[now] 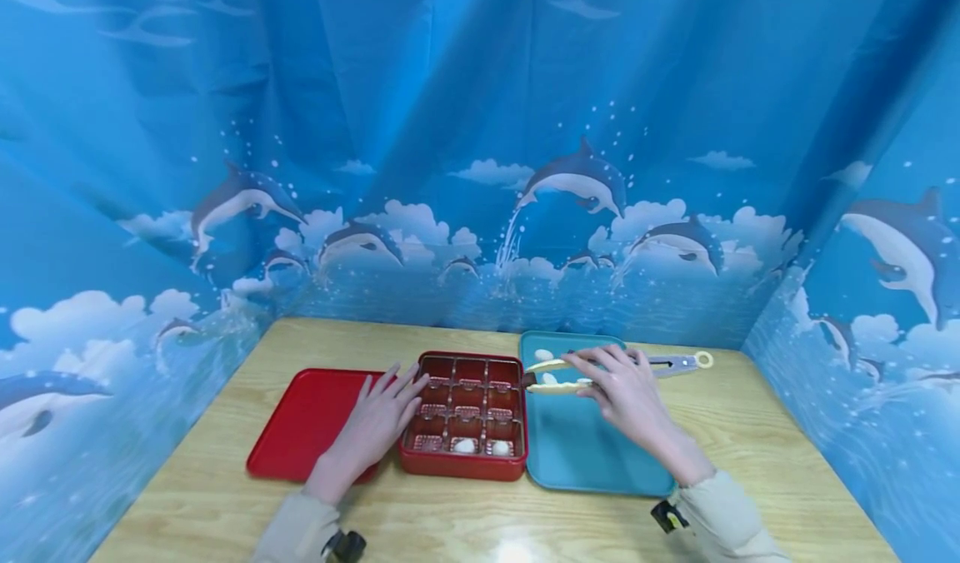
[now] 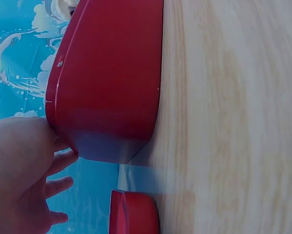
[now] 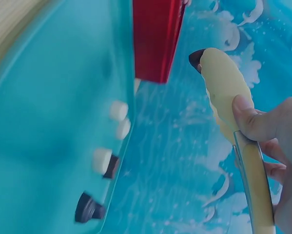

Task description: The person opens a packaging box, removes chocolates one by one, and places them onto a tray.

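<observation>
My right hand (image 1: 628, 392) grips cream-and-metal tongs (image 1: 678, 365) over the far part of the blue tray (image 1: 585, 450). Between the tong tips is a small dark brown piece (image 3: 196, 59), like a chocolate, held beside the right rim of the red box (image 1: 463, 465). A clear divided insert fills this box. White pieces (image 1: 464, 445) sit in the middle and right compartments of its front row. Fingers spread, my left hand (image 1: 373, 421) rests at the box's left rim; in the left wrist view its fingertips touch the rim near a corner.
A flat red lid (image 1: 306, 421) lies left of the box, partly under the left forearm. Along the tray's far side are several white pieces (image 3: 118, 110) and dark pieces (image 3: 88, 208). A blue dolphin-print curtain (image 1: 450, 130) encloses the wooden table (image 1: 450, 525).
</observation>
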`<state>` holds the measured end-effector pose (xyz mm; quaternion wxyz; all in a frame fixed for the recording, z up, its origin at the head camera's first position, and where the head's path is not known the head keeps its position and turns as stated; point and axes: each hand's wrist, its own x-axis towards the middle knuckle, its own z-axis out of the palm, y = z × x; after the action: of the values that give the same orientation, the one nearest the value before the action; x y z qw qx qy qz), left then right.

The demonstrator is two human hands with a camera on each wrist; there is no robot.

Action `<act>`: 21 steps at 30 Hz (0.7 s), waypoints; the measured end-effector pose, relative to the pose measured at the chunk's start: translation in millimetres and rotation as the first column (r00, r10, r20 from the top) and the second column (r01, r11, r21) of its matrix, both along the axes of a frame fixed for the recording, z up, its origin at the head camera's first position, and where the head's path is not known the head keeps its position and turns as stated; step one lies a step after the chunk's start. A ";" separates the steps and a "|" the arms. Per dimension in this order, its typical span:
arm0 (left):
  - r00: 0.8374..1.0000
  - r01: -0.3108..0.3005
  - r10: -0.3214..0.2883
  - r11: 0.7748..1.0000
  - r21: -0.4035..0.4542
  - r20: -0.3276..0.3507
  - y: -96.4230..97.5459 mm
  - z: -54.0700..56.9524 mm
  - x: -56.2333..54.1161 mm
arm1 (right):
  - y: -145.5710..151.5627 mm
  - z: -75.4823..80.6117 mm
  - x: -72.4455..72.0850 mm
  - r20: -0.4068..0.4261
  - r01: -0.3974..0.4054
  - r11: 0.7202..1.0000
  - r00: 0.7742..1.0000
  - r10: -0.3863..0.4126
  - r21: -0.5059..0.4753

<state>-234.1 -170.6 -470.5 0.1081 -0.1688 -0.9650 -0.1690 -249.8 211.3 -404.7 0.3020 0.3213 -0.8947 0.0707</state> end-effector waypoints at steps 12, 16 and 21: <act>1.000 0.001 -0.001 1.000 0.000 0.015 0.1 0.1 0.4 | 29.9 -19.5 3.5 0.029 0.095 0.982 0.994 -0.101 0.163; 1.000 0.004 -0.004 1.000 0.000 0.012 0.2 0.9 0.7 | 30.7 -25.0 4.2 0.046 0.101 0.970 0.992 -0.114 0.219; 1.000 0.005 -0.005 1.000 -0.005 0.004 -0.2 1.3 1.0 | 27.8 -28.6 3.5 0.075 0.093 0.969 0.991 -0.113 0.229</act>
<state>-233.1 -170.8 -469.2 0.1055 -0.1710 -0.9652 -0.1674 -246.2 239.1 -433.2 0.2277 0.3029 -0.9248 -0.0329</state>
